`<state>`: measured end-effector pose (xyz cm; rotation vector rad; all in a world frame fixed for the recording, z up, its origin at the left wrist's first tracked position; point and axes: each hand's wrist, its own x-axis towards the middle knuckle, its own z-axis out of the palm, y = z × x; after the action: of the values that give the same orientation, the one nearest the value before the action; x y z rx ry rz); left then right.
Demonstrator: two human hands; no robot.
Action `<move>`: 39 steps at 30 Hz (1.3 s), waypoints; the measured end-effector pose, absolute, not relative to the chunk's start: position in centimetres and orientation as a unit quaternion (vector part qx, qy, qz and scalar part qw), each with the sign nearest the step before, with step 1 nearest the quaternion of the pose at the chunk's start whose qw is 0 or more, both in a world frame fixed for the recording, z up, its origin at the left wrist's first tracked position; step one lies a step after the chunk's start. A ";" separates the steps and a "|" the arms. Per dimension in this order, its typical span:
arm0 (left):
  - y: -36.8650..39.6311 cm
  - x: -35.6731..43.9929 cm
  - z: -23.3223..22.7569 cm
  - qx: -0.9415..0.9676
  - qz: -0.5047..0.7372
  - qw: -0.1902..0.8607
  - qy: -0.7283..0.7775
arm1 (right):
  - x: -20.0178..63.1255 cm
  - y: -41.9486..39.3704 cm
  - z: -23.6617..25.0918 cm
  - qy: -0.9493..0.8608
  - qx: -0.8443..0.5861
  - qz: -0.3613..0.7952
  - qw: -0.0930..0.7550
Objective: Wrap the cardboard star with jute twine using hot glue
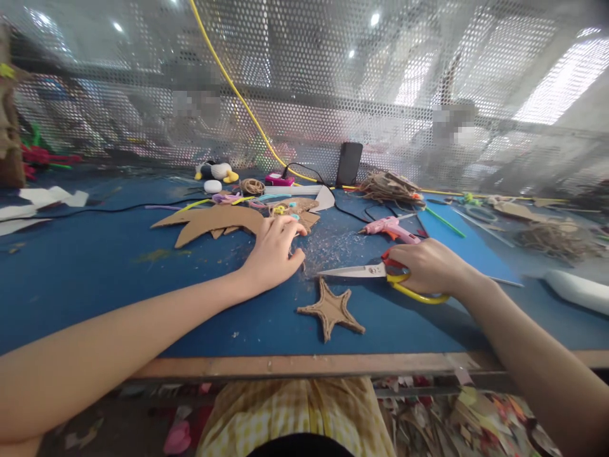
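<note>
My right hand (425, 263) grips a pair of scissors (354, 271) by its red and yellow handles. The blades look closed and point left, their tip just above a cardboard star (333, 308) edged with twine, lying flat near the table's front. My left hand (276, 251) rests left of the scissor tip, thumb and fingers apart, beside curved cardboard pieces (221, 219). Its fingertips reach toward small coloured bits and a twine-covered piece (304, 204); whether they touch these I cannot tell. A pink glue gun (390, 228) lies beyond my right hand.
Behind stand a dark phone (349, 164) and a perforated metal screen (304, 82). A twine bundle (387, 187), a twine coil (252, 186), a pink box (279, 179) and a blue sheet (466, 244) lie on the blue table (95, 285). Cables run across the back.
</note>
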<state>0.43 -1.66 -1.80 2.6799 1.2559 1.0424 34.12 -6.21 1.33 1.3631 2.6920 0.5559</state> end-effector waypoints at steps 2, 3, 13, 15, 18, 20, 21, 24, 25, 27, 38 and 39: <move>-2.1 0.3 -1.4 0.847 0.374 -0.006 0.377 | 34.2 -6.1 1.3 0.862 0.469 0.190 0.035; -2.3 0.1 -1.2 0.854 0.389 -0.006 0.346 | 34.2 -6.0 1.3 0.853 0.483 0.193 0.033; -2.3 -0.4 -1.0 0.945 0.306 0.020 0.116 | 34.4 -5.5 1.1 0.805 0.546 0.226 0.050; -2.3 -0.4 -1.0 0.952 0.277 0.023 0.126 | 34.0 -5.7 1.3 0.806 0.547 0.221 0.049; -2.2 -0.3 -1.1 0.959 0.247 0.031 0.137 | 33.5 -5.9 1.5 0.804 0.554 0.213 0.041; -2.2 -0.3 -1.1 0.958 0.249 0.036 0.135 | 33.5 -5.9 1.4 0.804 0.554 0.212 0.035; -2.2 -0.2 -1.1 0.958 0.252 0.037 0.131 | 33.6 -5.8 1.3 0.803 0.556 0.213 0.034; -2.1 -0.1 -1.2 0.958 0.257 0.036 0.126 | 33.8 -5.6 1.0 0.793 0.568 0.217 0.033; -2.1 0.0 -1.3 0.958 0.256 0.036 0.127 | 33.8 -5.5 0.9 0.788 0.575 0.219 0.032; -2.1 0.1 -1.3 0.958 0.256 0.038 0.127 | 33.9 -5.3 0.8 0.780 0.584 0.221 0.027; -2.5 -0.2 -0.6 0.940 0.306 0.051 0.141 | 33.5 -5.3 0.9 0.738 0.636 0.224 -0.027; -2.6 -0.3 -0.5 0.939 0.308 0.051 0.144 | 33.4 -5.3 0.9 0.734 0.641 0.223 -0.029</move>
<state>-0.27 -2.55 -0.50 2.8586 0.4384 0.9364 33.41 -5.33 0.89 2.0508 2.3507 0.7133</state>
